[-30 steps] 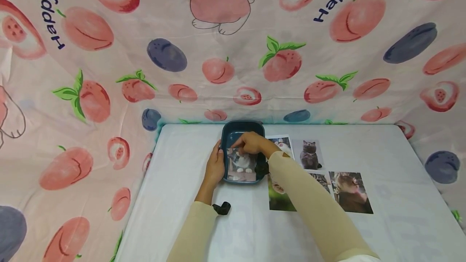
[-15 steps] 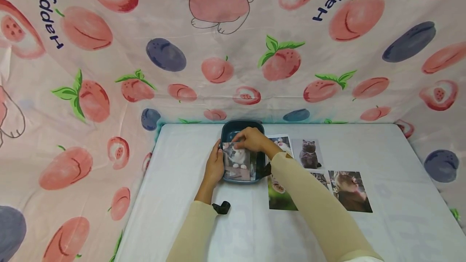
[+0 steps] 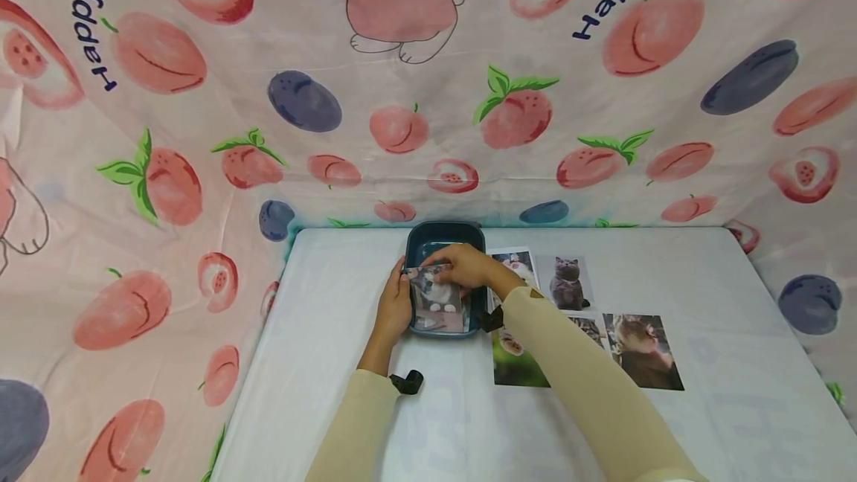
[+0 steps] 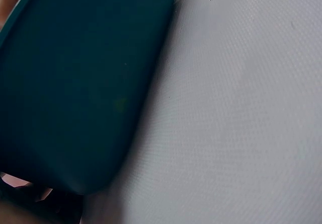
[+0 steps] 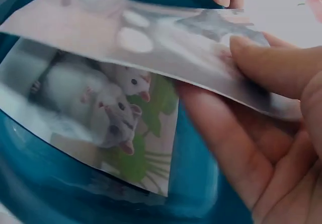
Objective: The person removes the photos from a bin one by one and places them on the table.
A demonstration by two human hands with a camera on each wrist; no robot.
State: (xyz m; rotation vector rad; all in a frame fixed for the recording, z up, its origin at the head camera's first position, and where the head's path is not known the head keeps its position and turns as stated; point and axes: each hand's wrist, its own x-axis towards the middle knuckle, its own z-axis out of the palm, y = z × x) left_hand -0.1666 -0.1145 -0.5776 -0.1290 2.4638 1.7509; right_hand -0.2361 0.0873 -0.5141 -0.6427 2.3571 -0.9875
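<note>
My left hand (image 3: 395, 307) grips the left side of a dark blue plastic tray (image 3: 418, 233), thumb near the rim. The tray's outer wall (image 4: 80, 83) fills much of the left wrist view. Over the tray my right hand (image 3: 469, 268) pinches a cat photo (image 3: 438, 307) by its far edge, thumb on top and fingers beneath. In the right wrist view this photo (image 5: 166, 43) bends slightly and lifts above another photo (image 5: 115, 103), which shows two pale animals and green leaves and lies inside the tray.
Right of the tray, several photos lie on the white table (image 3: 321, 318), among them a sitting grey cat (image 3: 569, 285), a brown cat (image 3: 644, 352) and one with green grass (image 3: 518, 367). My right sleeve (image 3: 576, 378) covers part of them. A fruit-patterned cloth (image 3: 402, 88) hangs behind.
The right hand first rested on the cat photo with a finger extended. It then lifted the photo leftward and has now lowered slightly with it. The left hand stays on the tray.
</note>
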